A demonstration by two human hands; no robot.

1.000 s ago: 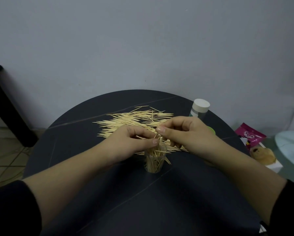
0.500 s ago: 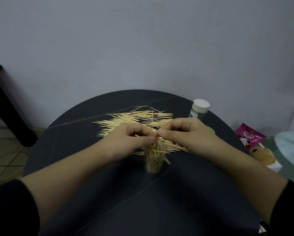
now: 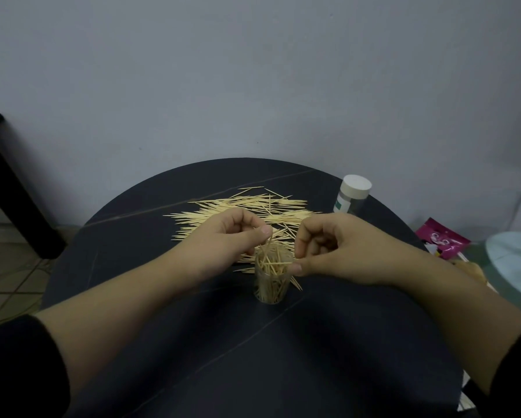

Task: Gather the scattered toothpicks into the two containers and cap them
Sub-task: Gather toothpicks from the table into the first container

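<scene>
A clear open container (image 3: pixel 272 285) stands upright in the middle of the round black table (image 3: pixel 193 342), partly filled with toothpicks. Behind it lies a wide scatter of toothpicks (image 3: pixel 241 208). My left hand (image 3: pixel 232 236) hovers at the container's upper left and pinches a few toothpicks that point down into its mouth. To the container's right, my right hand (image 3: pixel 328 245) has its fingers curled, and its thumb tip touches the rim where a toothpick lies across. A second container with a white cap (image 3: pixel 352 196) stands at the back right.
A pink packet (image 3: pixel 443 239) and a pale round object (image 3: pixel 515 263) lie off the table's right edge. A dark piece of furniture (image 3: pixel 2 182) stands at the far left. A grey wall rises right behind the table.
My hands have drawn apart over the container. The right hand has shifted right and down to the rim, while the left keeps toothpicks at the mouth.
</scene>
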